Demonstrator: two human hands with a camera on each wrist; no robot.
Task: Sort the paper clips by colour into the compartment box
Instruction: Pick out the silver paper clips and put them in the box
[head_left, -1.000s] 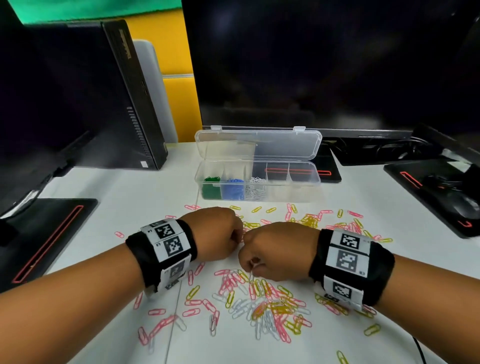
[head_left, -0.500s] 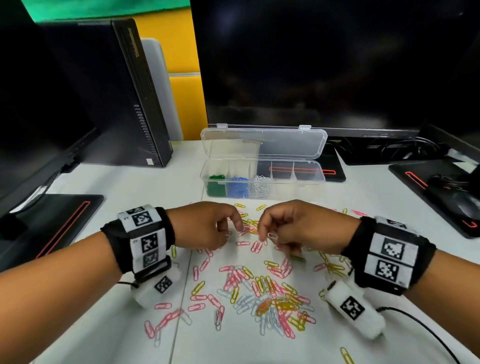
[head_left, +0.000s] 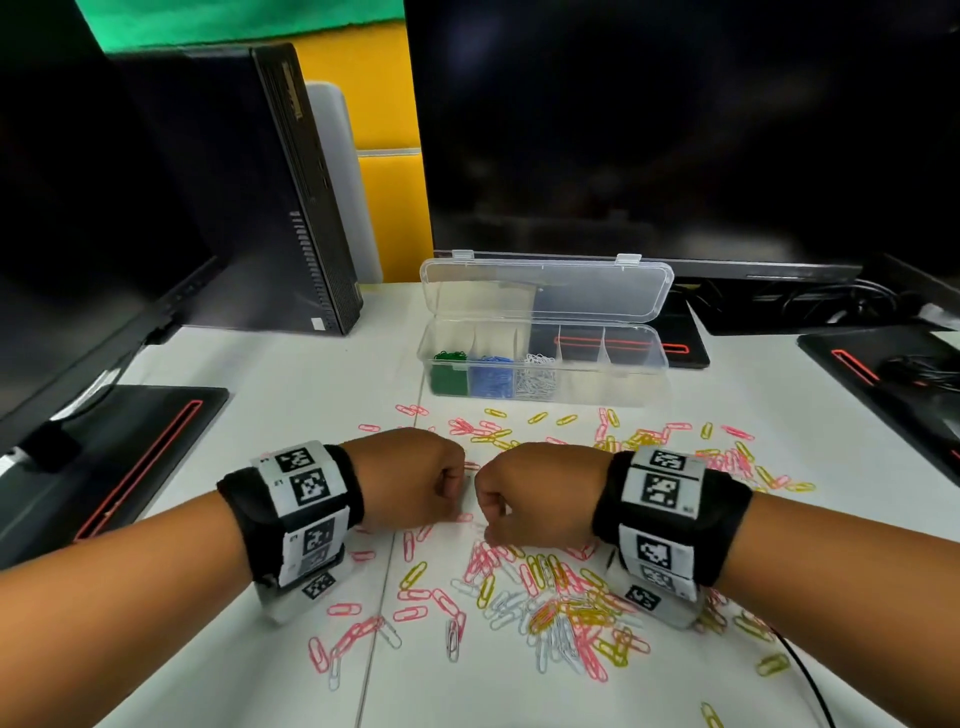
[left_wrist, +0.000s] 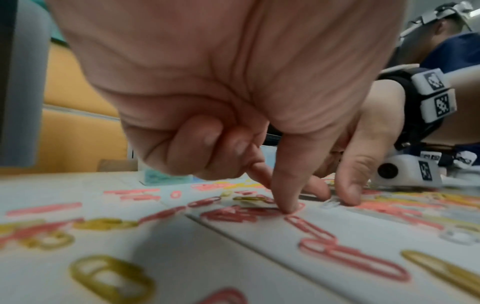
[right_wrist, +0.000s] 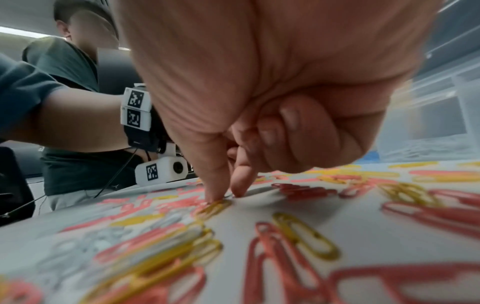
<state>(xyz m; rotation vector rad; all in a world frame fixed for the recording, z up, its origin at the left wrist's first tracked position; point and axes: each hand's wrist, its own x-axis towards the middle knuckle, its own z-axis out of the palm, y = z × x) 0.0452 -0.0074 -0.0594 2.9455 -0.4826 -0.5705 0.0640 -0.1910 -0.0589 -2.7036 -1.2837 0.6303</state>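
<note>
Both hands lowered, fingertips pinching at clips (grip unclear); box: three compartments filled.

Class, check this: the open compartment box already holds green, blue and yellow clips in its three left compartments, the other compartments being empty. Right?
One slip: the third compartment of the compartment box holds white clips, not yellow, beside the green clips and blue clips. The head view shows it.

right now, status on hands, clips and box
Left hand and right hand both fingertip-down among loose clips. Box open: green, blue, white in; two compartments empty. Pink, yellow, white clips left on the table. Nothing blocking.
</note>
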